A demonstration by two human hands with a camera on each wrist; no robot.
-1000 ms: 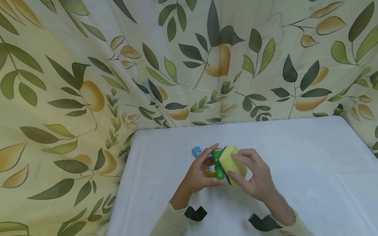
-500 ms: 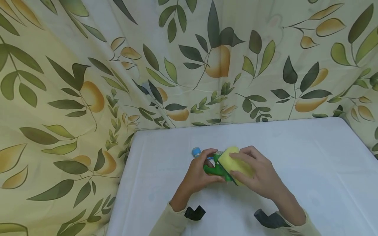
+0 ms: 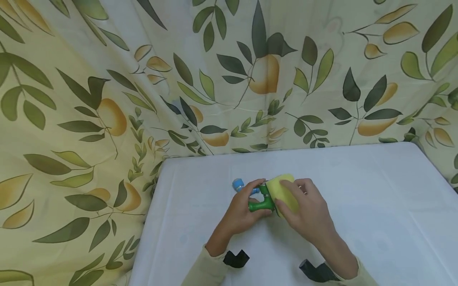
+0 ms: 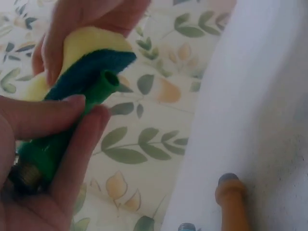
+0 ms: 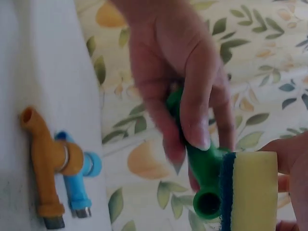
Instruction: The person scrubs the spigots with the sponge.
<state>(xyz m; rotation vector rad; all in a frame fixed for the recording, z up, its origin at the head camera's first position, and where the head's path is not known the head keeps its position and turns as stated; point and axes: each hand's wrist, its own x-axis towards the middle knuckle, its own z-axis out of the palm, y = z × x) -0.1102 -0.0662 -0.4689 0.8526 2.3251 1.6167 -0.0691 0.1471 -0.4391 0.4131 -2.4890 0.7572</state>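
My left hand (image 3: 237, 211) grips a green plastic tap (image 3: 262, 204) between thumb and fingers, above the table. In the right wrist view the green tap's (image 5: 204, 166) round open spout faces the camera. My right hand (image 3: 312, 212) pinches a yellow sponge (image 3: 284, 194) with a dark scouring side. That dark side lies against the green tap in the left wrist view, where the sponge (image 4: 94, 41) is tilted along the spout. A blue tap (image 3: 237, 184) lies just beyond my left hand, partly hidden. Beside it, an orange tap (image 5: 45, 163) shows in the right wrist view.
A white-covered table (image 3: 358, 186) extends on both sides of the hands. Patterned leaf-and-fruit cloth (image 3: 229, 79) hangs behind its far edge and along the left. Black straps or mounts (image 3: 237, 259) sit at both wrists.
The green tap has turned in my left hand, so one end now points left. The sponge first slid right and down along the tap, then came back up and left.
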